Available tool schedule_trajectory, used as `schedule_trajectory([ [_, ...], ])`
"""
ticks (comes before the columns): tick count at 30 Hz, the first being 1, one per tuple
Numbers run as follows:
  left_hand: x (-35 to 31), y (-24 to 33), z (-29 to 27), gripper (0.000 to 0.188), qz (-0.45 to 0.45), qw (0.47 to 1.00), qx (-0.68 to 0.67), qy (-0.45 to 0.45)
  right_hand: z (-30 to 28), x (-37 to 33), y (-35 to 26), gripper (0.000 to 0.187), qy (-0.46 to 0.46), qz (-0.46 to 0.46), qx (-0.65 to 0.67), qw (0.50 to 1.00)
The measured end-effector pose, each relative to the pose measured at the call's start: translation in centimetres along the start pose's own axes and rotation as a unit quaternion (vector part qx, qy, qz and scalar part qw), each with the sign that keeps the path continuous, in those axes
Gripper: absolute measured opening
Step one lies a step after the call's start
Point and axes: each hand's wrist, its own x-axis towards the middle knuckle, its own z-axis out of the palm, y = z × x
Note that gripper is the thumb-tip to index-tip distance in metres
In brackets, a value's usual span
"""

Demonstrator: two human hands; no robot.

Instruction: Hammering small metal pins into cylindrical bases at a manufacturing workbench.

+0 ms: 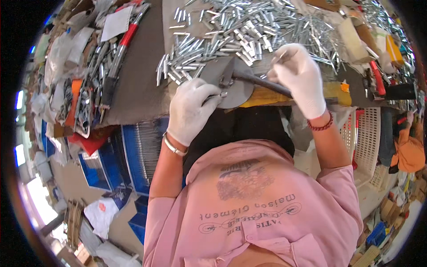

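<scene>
Both my hands wear white knit gloves. My left hand (192,108) is closed, with a small shiny metal piece (223,94) pinched between thumb and fingertips. Just right of those fingertips lies a round grey metal plate (240,91), under a dark fixture with a dark bar (267,84) running to the right. Beyond that bar my right hand (299,73) is closed in a pinch, and a small metal pin (283,54) shows at its fingers. Behind both hands a wide heap of short silver metal pins (244,38) covers the bench.
Long tools with red handles (129,34) and assorted hardware crowd the bench's left. Blue crates (141,149) stand below it. A white perforated basket (368,138) is at the right, with a person in orange (408,151) beyond. Cardboard pieces (353,40) lie at the back right.
</scene>
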Motion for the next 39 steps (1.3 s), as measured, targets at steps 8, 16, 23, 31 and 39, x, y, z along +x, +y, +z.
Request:
schedule_trajectory([
  [8, -0.9, -1.2, 0.1, 0.013, -0.001, 1.000, 0.002, 0.011, 4.5, -2.2, 0.1, 0.009, -0.108, -0.113, -0.209, 0.965],
  [16, -0.8, -1.5, 0.6, 0.016, 0.002, 0.999, 0.004, 0.042, 4.8, -2.0, 0.2, 0.006, -0.107, -0.240, -0.425, 0.866],
  [23, -0.4, -1.6, 0.3, 0.012, 0.012, 0.999, 0.012, 0.028, 5.0, -1.9, 0.3, 0.006, -0.082, -0.252, -0.414, 0.871],
  [31, -1.4, -1.4, 0.6, 0.016, 0.039, 0.997, 0.055, 0.035, 4.9, -1.8, 0.8, 0.006, -0.099, -0.277, -0.376, 0.879],
  [39, -1.8, -1.6, 1.2, 0.021, 0.075, 0.992, 0.086, 0.056, 5.1, -1.5, 1.8, 0.008, -0.103, -0.289, -0.375, 0.875],
])
